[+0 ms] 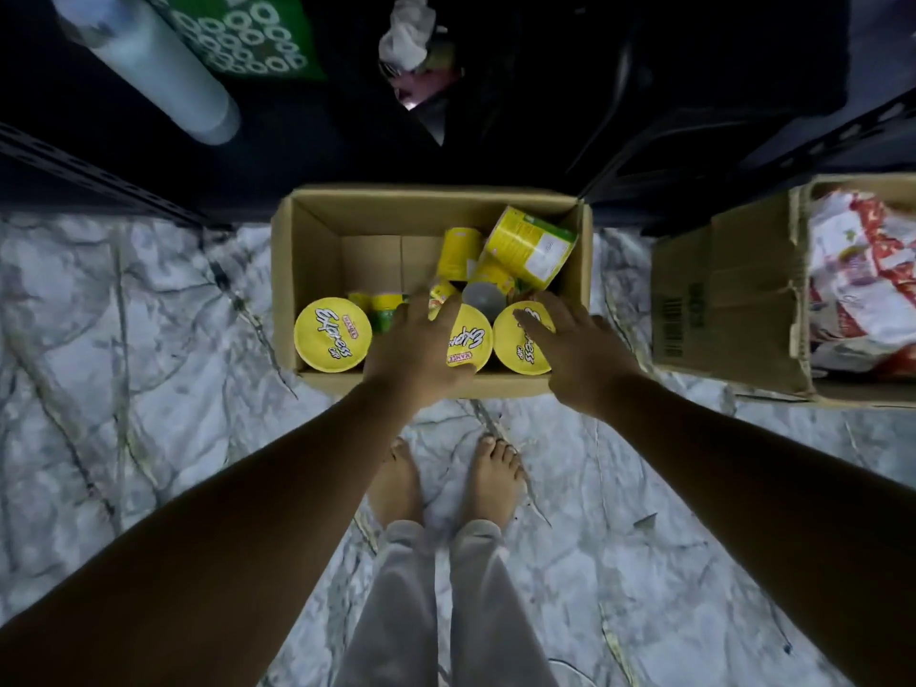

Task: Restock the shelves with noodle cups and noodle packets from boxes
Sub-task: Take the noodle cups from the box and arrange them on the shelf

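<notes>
**Both hands over the cup box, nothing gripped**

Head view: I stand barefoot on the marble floor (148, 339). The open cardboard box (431, 198) sits at my 12 o'clock, up against the dark shelf (74, 161).

My left hand (416, 349) reaches over the box's near edge, fingers spread and straight, above the middle noodle cup (473, 339). It grasps nothing, and I cannot tell whether it touches the lid. My right hand (570, 349) is flat with straight fingers over the right noodle cup (520, 352), at the box's 5 o'clock corner. It is released too.

The left noodle cup (332, 334) stands upright at the 7 o'clock corner, clear of both hands. At the box's 1 o'clock a tilted cup (533, 245) leans by the wall, with a lying cup (458, 252) just beside it at 12.

At 3 o'clock of this box, and apart from it, a second box (723, 309) holds red-and-white noodle packets (862, 280). On the shelf at 11 o'clock are a pale cylinder (163, 66) and a green package (253, 37).
</notes>
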Tool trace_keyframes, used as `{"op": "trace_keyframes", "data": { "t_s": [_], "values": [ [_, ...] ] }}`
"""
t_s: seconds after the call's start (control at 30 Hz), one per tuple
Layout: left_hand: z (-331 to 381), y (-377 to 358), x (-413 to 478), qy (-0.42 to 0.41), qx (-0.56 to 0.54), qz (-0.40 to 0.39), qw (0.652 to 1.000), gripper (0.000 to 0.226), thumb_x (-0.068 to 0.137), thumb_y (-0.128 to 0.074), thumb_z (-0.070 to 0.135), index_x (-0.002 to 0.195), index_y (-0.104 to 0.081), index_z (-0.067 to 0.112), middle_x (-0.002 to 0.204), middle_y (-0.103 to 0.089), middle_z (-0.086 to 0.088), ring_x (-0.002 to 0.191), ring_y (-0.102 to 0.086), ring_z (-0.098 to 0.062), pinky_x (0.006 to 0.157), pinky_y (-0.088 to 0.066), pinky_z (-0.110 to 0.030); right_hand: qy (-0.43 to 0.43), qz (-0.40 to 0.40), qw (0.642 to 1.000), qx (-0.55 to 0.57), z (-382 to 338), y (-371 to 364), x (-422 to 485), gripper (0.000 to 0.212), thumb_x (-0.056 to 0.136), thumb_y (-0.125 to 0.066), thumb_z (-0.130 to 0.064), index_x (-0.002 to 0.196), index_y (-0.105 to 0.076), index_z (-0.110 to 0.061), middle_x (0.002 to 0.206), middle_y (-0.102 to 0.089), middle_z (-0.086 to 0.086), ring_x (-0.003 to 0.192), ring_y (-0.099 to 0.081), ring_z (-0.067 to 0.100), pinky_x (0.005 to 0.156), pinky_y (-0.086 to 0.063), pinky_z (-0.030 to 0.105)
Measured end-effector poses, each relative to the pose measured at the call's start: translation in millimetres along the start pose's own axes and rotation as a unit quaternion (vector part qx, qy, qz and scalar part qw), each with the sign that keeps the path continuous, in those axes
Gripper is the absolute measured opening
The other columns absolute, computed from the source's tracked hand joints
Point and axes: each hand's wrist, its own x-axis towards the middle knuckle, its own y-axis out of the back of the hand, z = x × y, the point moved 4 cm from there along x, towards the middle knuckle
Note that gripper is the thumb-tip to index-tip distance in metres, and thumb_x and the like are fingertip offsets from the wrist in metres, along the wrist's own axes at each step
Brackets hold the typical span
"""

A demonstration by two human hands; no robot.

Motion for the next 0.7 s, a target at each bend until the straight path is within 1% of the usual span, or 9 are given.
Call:
{"op": "trace_keyframes", "data": {
  "t_s": [0.07, 0.1, 0.17, 0.23, 0.3, 0.37, 0.5, 0.6, 0.7],
  "values": [
    [4.4, -15.9, 14.5, 0.015, -0.014, 0.009, 1.0, 0.1, 0.081, -0.073, 0.063, 0.16, -0.019, 0.032, 0.167, -0.014, -0.008, 0.148, -0.027, -0.037, 0.09, -0.053, -0.052, 0.025, 0.023, 0.999, -0.037, -0.2, -7.4, 17.6, 0.105, 0.073, -0.079, -0.011, 0.16, -0.023, -0.022, 0.166, -0.019, 0.014, 0.149, -0.025, 0.039, 0.107, -0.043, 0.051],
    [6.5, -23.2, 20.8, 0.024, -0.02, 0.01, 0.999, 0.101, 0.079, -0.073, 0.064, 0.158, -0.019, 0.032, 0.166, -0.015, -0.009, 0.148, -0.026, -0.039, 0.089, -0.055, -0.053, 0.034, 0.024, 0.998, -0.047, -1.7, -10.8, 24.3, 0.106, 0.074, -0.08, -0.012, 0.161, -0.021, -0.022, 0.166, -0.018, 0.014, 0.15, -0.023, 0.039, 0.109, -0.043, 0.052],
    [9.8, -37.4, 29.9, 0.039, -0.037, 0.009, 0.998, 0.1, 0.077, -0.075, 0.065, 0.155, -0.022, 0.033, 0.162, -0.02, -0.009, 0.147, -0.027, -0.04, 0.087, -0.057, -0.054, 0.051, 0.007, 0.997, -0.062, -5.6, -17.5, 33.8, 0.105, 0.081, -0.076, -0.014, 0.163, -0.011, -0.025, 0.168, -0.009, 0.013, 0.152, -0.017, 0.039, 0.112, -0.041, 0.052],
    [11.5, -48.3, 35.7, 0.047, -0.051, 0.011, 0.998, 0.1, 0.075, -0.077, 0.063, 0.154, -0.024, 0.032, 0.158, -0.023, -0.01, 0.145, -0.028, -0.039, 0.086, -0.057, -0.053, 0.053, 0.0, 0.996, -0.067, -8.1, -20.2, 39.6, 0.107, 0.081, -0.078, -0.016, 0.162, -0.009, -0.027, 0.168, -0.008, 0.013, 0.15, -0.018, 0.042, 0.106, -0.046, 0.051],
    [12.1, -53.8, 39.0, 0.056, -0.063, 0.015, 0.996, 0.099, 0.074, -0.079, 0.061, 0.153, -0.026, 0.031, 0.155, -0.026, -0.011, 0.143, -0.028, -0.039, 0.087, -0.056, -0.053, 0.052, -0.005, 0.996, -0.07, -10.0, -20.9, 44.0, 0.111, 0.076, -0.082, -0.016, 0.161, -0.011, -0.029, 0.165, -0.012, 0.012, 0.147, -0.023, 0.042, 0.096, -0.053, 0.048],
    [11.6, -56.4, 42.4, 0.065, -0.074, 0.016, 0.995, 0.097, 0.074, -0.08, 0.059, 0.152, -0.028, 0.031, 0.151, -0.028, -0.012, 0.141, -0.028, -0.039, 0.086, -0.056, -0.052, 0.055, -0.015, 0.996, -0.074, -9.6, -21.4, 49.6, 0.11, 0.075, -0.083, -0.014, 0.159, -0.014, -0.029, 0.163, -0.015, 0.013, 0.144, -0.026, 0.042, 0.089, -0.056, 0.046],
    [9.5, -56.4, 47.2, 0.068, -0.096, 0.003, 0.993, 0.095, 0.072, -0.082, 0.053, 0.149, -0.032, 0.029, 0.146, -0.031, -0.014, 0.138, -0.031, -0.041, 0.085, -0.054, -0.05, 0.081, -0.02, 0.993, -0.083, -4.6, -17.9, 59.2, 0.104, 0.079, -0.08, -0.012, 0.158, -0.015, -0.032, 0.16, -0.018, 0.013, 0.141, -0.029, 0.041, 0.087, -0.058, 0.046],
    [5.5, -49.6, 45.9, 0.073, -0.127, 0.011, 0.989, 0.093, 0.068, -0.083, 0.05, 0.145, -0.037, 0.029, 0.144, -0.032, -0.016, 0.134, -0.034, -0.043, 0.089, -0.053, -0.049, 0.085, -0.016, 0.995, -0.057, -0.5, -16.8, 58.5, 0.107, 0.074, -0.085, -0.021, 0.156, -0.017, -0.029, 0.158, -0.02, 0.012, 0.14, -0.029, 0.037, 0.084, -0.058, 0.045],
    [-1.2, -34.6, 37.5, 0.069, -0.162, 0.049, 0.983, 0.091, 0.065, -0.083, 0.048, 0.144, -0.04, 0.033, 0.141, -0.034, -0.014, 0.128, -0.038, -0.043, 0.087, -0.049, -0.045, 0.042, 0.004, 0.998, 0.049, 4.3, -15.7, 48.0, 0.116, 0.065, -0.089, -0.036, 0.158, -0.02, -0.027, 0.155, -0.024, 0.009, 0.136, -0.031, 0.036, 0.081, -0.055, 0.044]
  ]
}}
